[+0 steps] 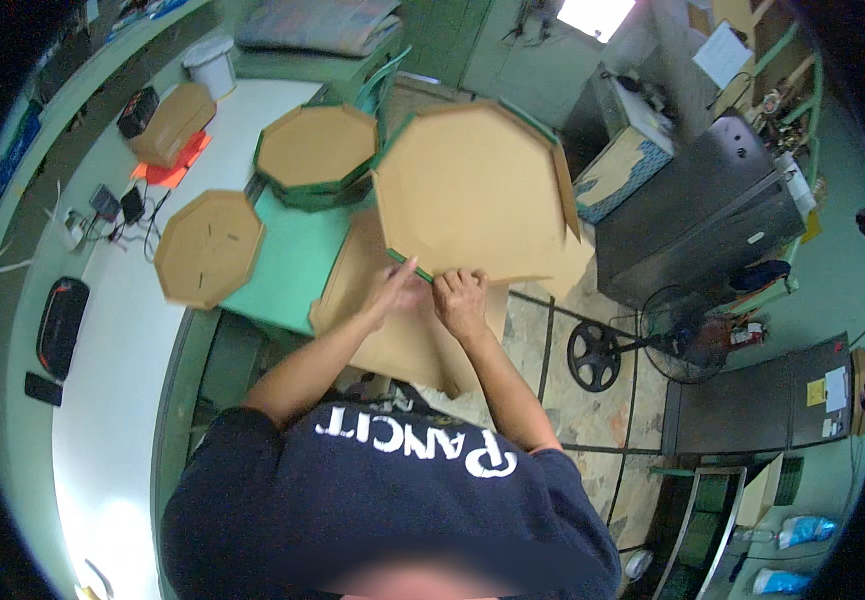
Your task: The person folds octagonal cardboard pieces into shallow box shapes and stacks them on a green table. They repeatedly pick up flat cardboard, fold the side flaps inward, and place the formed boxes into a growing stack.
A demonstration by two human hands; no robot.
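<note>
A large octagonal cardboard tray (473, 200) with green outer sides is in front of me, tan inside face up. Some of its side walls stand folded up; flaps at its right and near right stick out loose. My right hand (461, 300) is closed over the near edge, fingers curled round the wall. Beside it, my left hand (393, 290) touches the green near-left wall with a stretched finger; its other fingers are smeared by motion. Under the tray lie flat cardboard sheets (353, 275).
On a green table (298, 250) to the left sits a stack of green-sided octagonal trays (318, 148). A smaller octagonal cardboard piece (210, 248) overlaps the white counter (113, 400). A floor fan (678, 335) and a dark refrigerator (698, 210) stand at the right.
</note>
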